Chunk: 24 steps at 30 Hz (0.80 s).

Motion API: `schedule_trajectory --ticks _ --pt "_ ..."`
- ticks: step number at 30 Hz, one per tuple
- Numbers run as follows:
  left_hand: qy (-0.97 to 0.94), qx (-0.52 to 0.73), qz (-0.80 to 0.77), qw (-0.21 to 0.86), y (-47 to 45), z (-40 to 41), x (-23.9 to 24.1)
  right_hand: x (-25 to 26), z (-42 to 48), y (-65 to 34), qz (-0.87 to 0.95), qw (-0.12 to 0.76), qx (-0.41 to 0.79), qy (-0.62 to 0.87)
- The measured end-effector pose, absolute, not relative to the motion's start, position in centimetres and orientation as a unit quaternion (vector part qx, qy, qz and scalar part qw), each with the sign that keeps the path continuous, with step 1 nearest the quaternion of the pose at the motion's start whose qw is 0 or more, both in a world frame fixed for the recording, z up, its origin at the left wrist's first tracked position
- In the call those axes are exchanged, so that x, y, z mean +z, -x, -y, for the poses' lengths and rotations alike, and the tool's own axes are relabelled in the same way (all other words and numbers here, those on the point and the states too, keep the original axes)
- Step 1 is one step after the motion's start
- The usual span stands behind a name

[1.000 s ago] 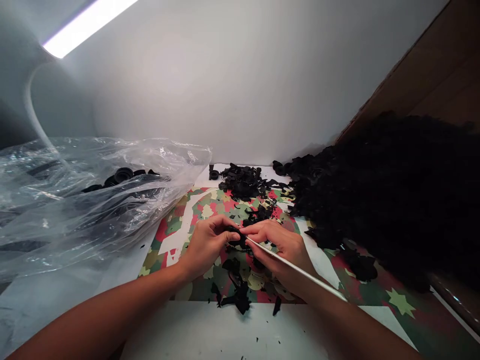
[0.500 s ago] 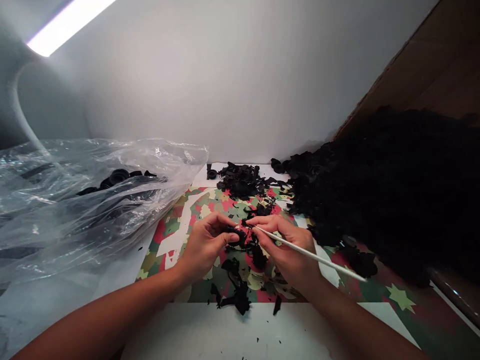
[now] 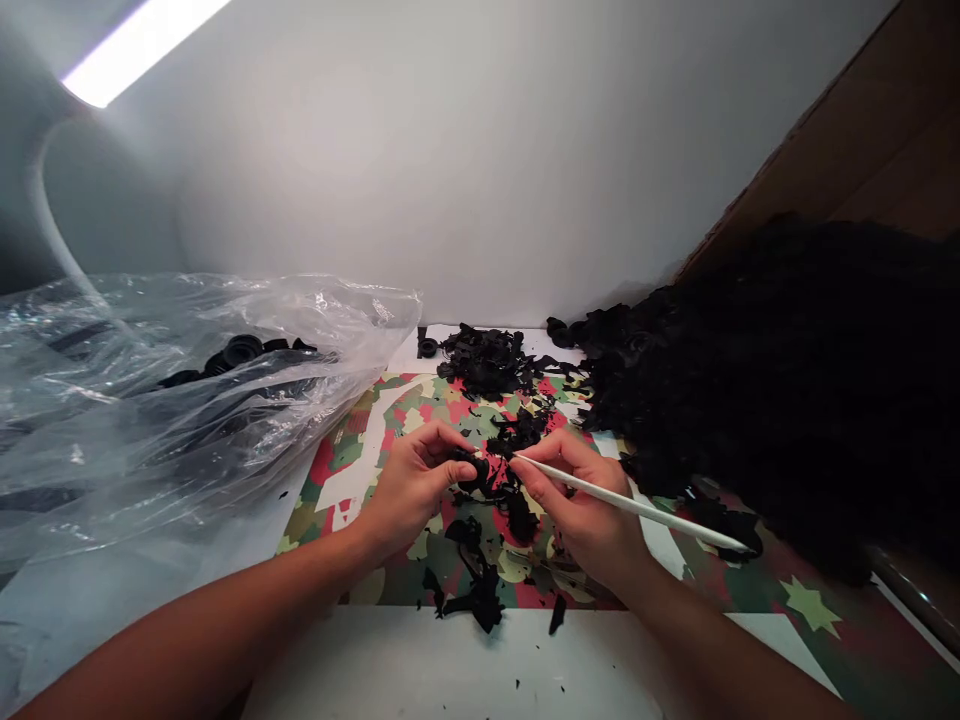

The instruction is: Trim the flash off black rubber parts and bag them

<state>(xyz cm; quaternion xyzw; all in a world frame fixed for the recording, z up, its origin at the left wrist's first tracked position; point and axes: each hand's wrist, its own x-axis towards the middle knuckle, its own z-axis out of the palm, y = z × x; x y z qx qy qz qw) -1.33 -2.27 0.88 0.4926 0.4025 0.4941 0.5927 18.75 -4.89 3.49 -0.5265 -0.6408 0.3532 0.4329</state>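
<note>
My left hand (image 3: 421, 478) is closed, its thumb and forefinger pinching a small black rubber-like part (image 3: 472, 468). The fingers hide much of that part. In my right hand (image 3: 586, 500) is a thin white stick (image 3: 637, 508), gripped like a pen close to its near-centre end. Its tail slants down to the right past the wrist. The stick's working tip is hidden by the fingers or too small to make out. Black scraps (image 3: 480, 595) lie below and between both hands on a camouflage-patterned sheet (image 3: 352, 440).
On the left lies a clear plastic bag (image 3: 322, 330) with black ring-shaped parts (image 3: 241, 350) inside. A heap of black scraps (image 3: 484, 360) sits at the back. The right side holds a large black pile (image 3: 750, 400) against brown cardboard (image 3: 892, 120). A lit lamp (image 3: 146, 45) hangs upper left.
My right hand has drawn slightly right, away from the left hand, and the stick has shifted with it. The left hand keeps its pinch. The whole view has shifted a little.
</note>
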Motion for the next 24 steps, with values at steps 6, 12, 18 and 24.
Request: schedule_trajectory --ticks 6,12,18,24 --pt "-0.499 0.493 -0.409 0.583 1.3 2.2 0.8 3.5 4.6 -18.4 0.581 0.437 0.501 0.469" --pt "-0.496 0.484 -0.406 0.595 1.5 2.2 0.8 2.8 4.7 -18.0 0.498 0.422 0.594 0.47" --pt "-0.522 0.484 -0.386 0.586 1.5 2.2 0.8 2.9 4.9 -17.8 0.499 0.448 0.559 0.489" --pt "-0.438 0.509 -0.35 0.653 0.9 2.1 0.5 3.0 4.9 -17.6 0.442 0.492 0.583 0.472"
